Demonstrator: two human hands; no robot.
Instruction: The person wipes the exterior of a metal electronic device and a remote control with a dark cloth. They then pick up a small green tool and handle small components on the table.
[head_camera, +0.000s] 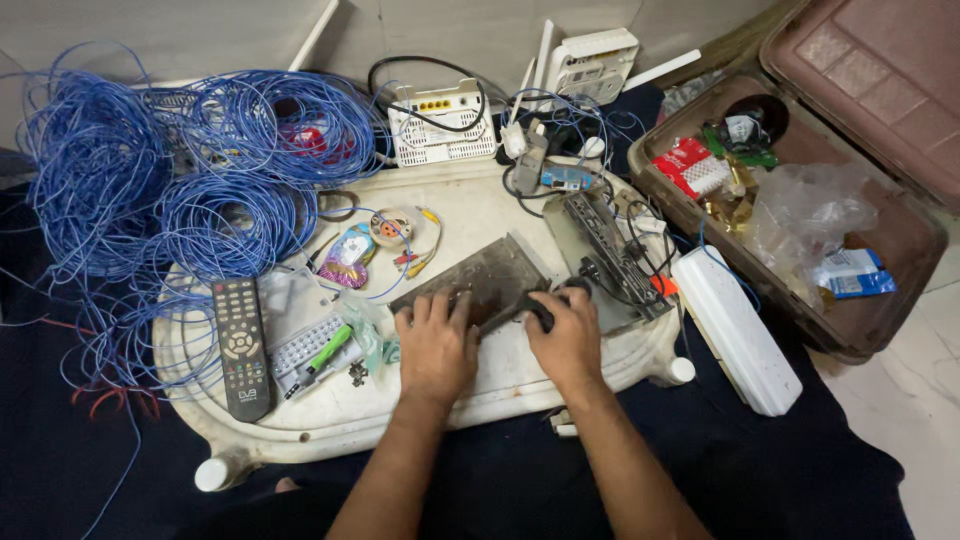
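Left hand (435, 343) flat on one grey metal panel (480, 280), right hand (567, 335) gripping one black tool (537, 312), two white routers, one remote (241, 345)

Both forearms are bare to the frame's lower edge, no sleeves in view; left hand (435, 345) and right hand (567, 338) carry no gloves, rings, or wristwear.

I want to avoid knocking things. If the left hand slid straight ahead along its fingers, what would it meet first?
The left hand already rests on the grey metal plate; beyond it, probably the small round part with yellow wires, though depth is unclear.
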